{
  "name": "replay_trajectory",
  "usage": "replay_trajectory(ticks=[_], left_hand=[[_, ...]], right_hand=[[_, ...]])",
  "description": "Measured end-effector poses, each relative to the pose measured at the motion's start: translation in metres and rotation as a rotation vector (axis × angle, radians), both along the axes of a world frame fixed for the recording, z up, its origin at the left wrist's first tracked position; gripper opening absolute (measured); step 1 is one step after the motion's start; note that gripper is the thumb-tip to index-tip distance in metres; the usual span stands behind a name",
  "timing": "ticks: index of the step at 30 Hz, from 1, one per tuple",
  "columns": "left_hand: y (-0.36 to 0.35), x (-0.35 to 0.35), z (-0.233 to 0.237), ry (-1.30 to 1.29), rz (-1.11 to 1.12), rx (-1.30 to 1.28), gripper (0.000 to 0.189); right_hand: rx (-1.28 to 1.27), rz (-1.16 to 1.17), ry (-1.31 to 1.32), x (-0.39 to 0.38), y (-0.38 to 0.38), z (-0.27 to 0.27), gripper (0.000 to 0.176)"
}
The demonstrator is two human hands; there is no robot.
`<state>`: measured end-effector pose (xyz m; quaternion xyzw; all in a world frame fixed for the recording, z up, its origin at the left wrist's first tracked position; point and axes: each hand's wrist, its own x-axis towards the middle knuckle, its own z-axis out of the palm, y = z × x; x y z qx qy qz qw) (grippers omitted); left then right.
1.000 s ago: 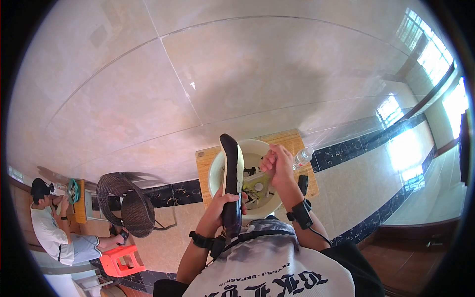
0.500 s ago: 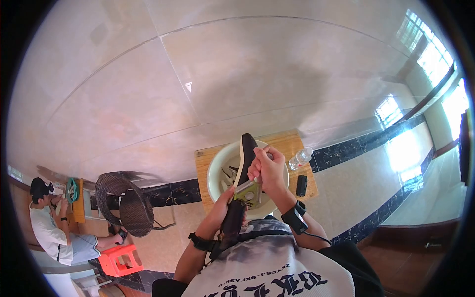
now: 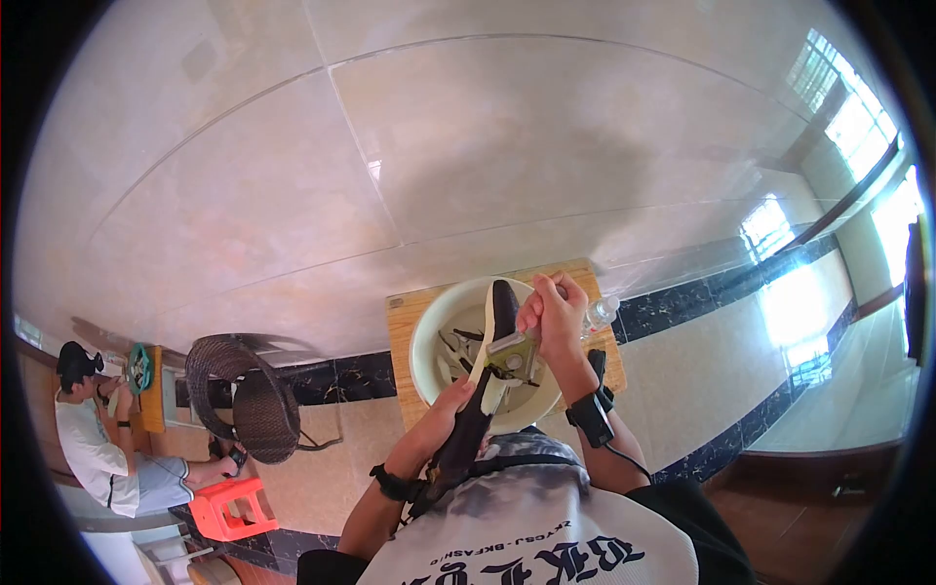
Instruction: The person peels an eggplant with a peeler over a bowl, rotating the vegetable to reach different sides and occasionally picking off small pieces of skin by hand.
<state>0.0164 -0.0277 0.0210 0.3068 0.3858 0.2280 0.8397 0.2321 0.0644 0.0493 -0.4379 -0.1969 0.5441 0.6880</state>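
A long dark purple eggplant (image 3: pixel 470 429) with pale peeled strips slants over a cream basin (image 3: pixel 421 385). My left hand (image 3: pixel 447 408) is closed around its lower part, near my body. My right hand (image 3: pixel 556 317) is closed in a fist beside the eggplant's upper end, gripping a green peeler (image 3: pixel 513 361) with a wide silvery head. The peeler's head lies against the eggplant's middle, and its handle is mostly hidden by my right hand and wrist. Dark and pale peelings (image 3: pixel 453 369) lie inside the basin.
The basin stands on a wooden table (image 3: pixel 402 317) against the tiled wall. A clear bottle (image 3: pixel 602 314) and a black object (image 3: pixel 597 367), partly behind my right arm, are at its right. Leftward are a wicker chair (image 3: pixel 265 414), a red stool (image 3: pixel 234 509) and a seated person (image 3: pixel 93 444).
My right hand and the peeler have moved up and to the right. Pale flesh now shows below the peeler's head. My left hand still grips the eggplant.
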Motion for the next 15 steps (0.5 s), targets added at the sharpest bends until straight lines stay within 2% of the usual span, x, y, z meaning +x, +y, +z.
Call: replay_trajectory(ticks=[9, 12, 15], left_hand=[[0.000, -0.004, -0.002, 0.015, 0.002, 0.067, 0.045], [-0.003, -0.010, 0.002, 0.009, -0.007, 0.053, 0.044], [-0.009, -0.014, 0.006, -0.042, -0.011, -0.022, 0.045]], right_hand=[[-0.021, 0.016, 0.100, 0.007, 0.011, -0.013, 0.024], [-0.037, -0.054, 0.041, 0.008, 0.018, -0.014, 0.028], [0.017, -0.030, 0.096, 0.023, 0.027, -0.025, 0.025]])
